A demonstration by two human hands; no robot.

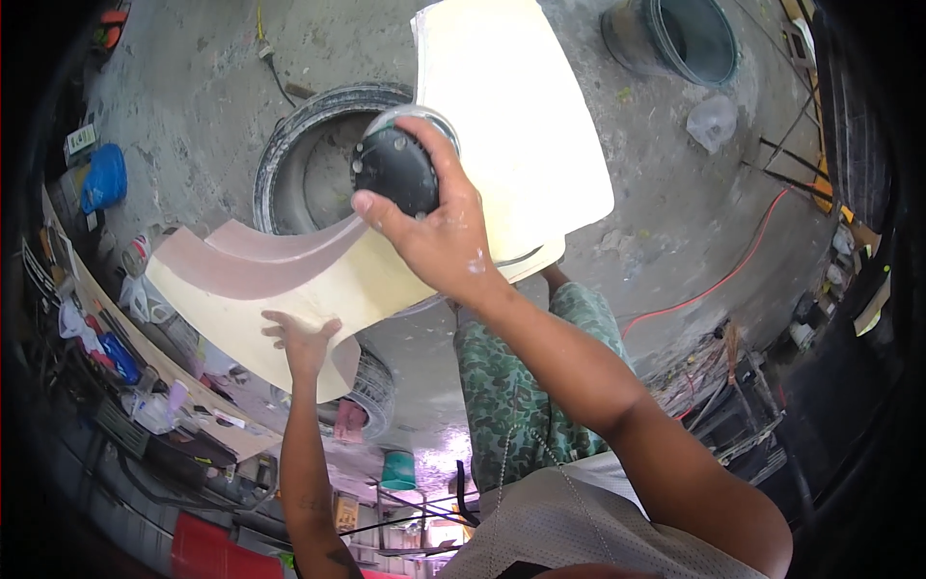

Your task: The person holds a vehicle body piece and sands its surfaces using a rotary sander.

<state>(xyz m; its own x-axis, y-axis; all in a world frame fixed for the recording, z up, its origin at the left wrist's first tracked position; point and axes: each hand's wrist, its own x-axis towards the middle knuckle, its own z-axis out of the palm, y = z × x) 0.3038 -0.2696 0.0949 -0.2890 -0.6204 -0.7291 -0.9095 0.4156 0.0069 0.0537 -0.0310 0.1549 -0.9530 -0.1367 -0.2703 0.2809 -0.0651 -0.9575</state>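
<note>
A large curved cream panel spans the middle, its upper part glaring bright. A dull pinkish-brown band follows the curved cut-out on its left side. My right hand is closed around a round black pad with holes, which looks like a hand sanding pad. It is held tilted over the panel's inner edge; whether it touches the panel I cannot tell. Whitish smears mark the back of that hand. My left hand lies with fingers spread on the lower left of the panel.
Under the panel lies a tyre, with another tyre below. A grey bucket and a clear plastic bag are at upper right. An orange-red cord crosses the floor. Cluttered shelves line the left; a green bucket stands below.
</note>
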